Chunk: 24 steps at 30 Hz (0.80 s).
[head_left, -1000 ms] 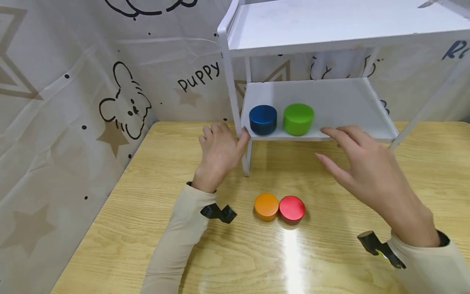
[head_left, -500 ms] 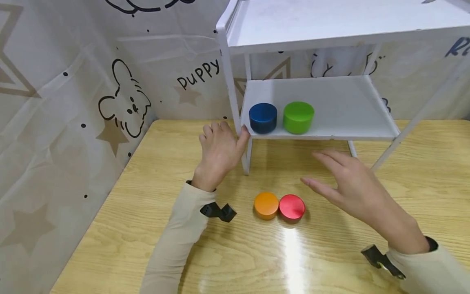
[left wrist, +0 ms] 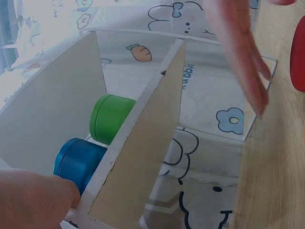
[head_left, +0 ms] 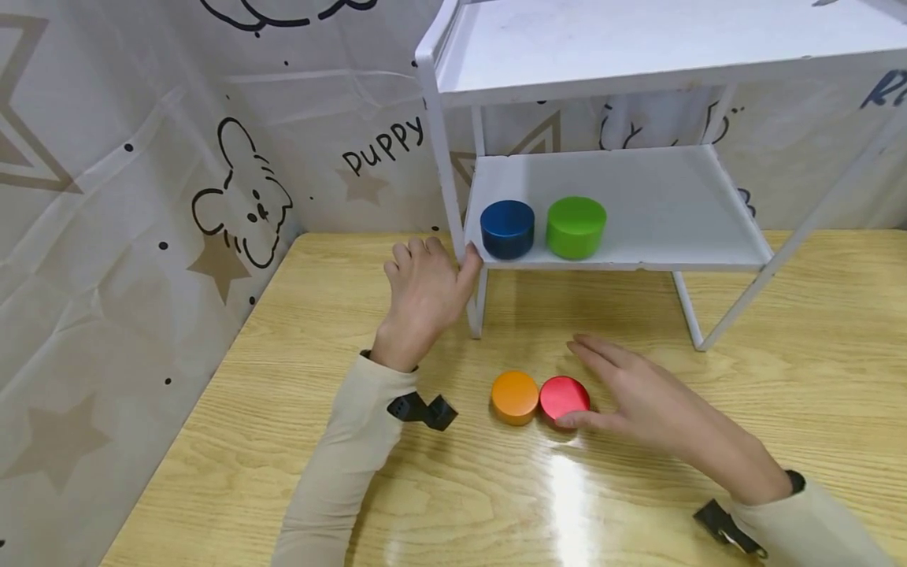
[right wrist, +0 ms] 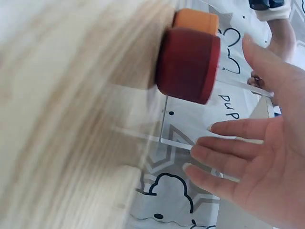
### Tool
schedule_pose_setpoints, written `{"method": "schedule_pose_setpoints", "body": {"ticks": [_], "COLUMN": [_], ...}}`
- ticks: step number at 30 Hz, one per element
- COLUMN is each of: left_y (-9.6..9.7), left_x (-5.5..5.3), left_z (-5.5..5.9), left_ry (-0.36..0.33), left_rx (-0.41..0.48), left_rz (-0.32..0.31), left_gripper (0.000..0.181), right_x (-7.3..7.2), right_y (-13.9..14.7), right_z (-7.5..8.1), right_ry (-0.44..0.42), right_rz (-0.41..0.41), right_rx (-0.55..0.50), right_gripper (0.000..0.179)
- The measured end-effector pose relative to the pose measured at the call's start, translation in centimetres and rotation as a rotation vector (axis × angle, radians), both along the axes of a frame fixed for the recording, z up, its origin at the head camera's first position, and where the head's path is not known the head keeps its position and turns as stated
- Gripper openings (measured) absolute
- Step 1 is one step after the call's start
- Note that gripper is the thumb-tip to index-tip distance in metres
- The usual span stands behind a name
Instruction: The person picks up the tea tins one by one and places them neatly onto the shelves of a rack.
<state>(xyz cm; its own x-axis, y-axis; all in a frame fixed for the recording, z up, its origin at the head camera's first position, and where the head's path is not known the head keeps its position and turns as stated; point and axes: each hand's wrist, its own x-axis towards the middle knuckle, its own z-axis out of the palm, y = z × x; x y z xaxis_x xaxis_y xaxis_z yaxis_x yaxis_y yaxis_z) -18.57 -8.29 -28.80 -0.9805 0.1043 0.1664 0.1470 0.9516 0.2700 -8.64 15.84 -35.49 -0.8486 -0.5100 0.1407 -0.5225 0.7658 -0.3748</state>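
Note:
My left hand grips the left post of a white two-tier shelf, its thumb against the lower board's corner. On that board stand a blue round lidded tin and a green round lidded tin, a small gap between them. A red round tin and an orange round tin sit side by side on the table. Over the red tin's right side reaches my right hand, thumb in front of its near rim and fingers extended beyond. The right wrist view shows a gap between fingers and red tin.
The wooden table runs under the shelf and meets a printed cloth at the left and back. The shelf's upper board overhangs the lower one. A thin right leg stands behind my right hand.
My right hand has come down and toward me, from the lower board's front edge to the red tin. The left hand and all the tins have stayed in place.

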Motion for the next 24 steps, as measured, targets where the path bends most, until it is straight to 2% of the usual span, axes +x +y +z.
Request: {"method": "schedule_pose_setpoints", "body": {"ticks": [4, 7, 14, 24], "left_y": [0.0, 0.0, 0.0, 0.0], "left_x": [0.0, 0.0, 0.0, 0.0], "left_z": [-0.1, -0.1, -0.1, -0.1], "left_ry": [-0.003, 0.001, 0.005, 0.02], "left_rx": [-0.004, -0.005, -0.015, -0.009], "left_rz": [-0.001, -0.003, -0.005, -0.002], "left_gripper": [0.059, 0.059, 0.059, 0.057], "right_x": [0.2, 0.3, 0.3, 0.1], "right_y": [-0.5, -0.9, -1.5, -1.6], "right_z": [-0.6, -1.0, -1.2, -1.3], "right_ry": [-0.042, -0.048, -0.096, -0.088], "right_rz": [0.05, 0.055, 0.037, 0.056], "right_rx": [-0.063, -0.101, -0.108, -0.101], "right_gripper": [0.085, 0.085, 0.08, 0.072]}}
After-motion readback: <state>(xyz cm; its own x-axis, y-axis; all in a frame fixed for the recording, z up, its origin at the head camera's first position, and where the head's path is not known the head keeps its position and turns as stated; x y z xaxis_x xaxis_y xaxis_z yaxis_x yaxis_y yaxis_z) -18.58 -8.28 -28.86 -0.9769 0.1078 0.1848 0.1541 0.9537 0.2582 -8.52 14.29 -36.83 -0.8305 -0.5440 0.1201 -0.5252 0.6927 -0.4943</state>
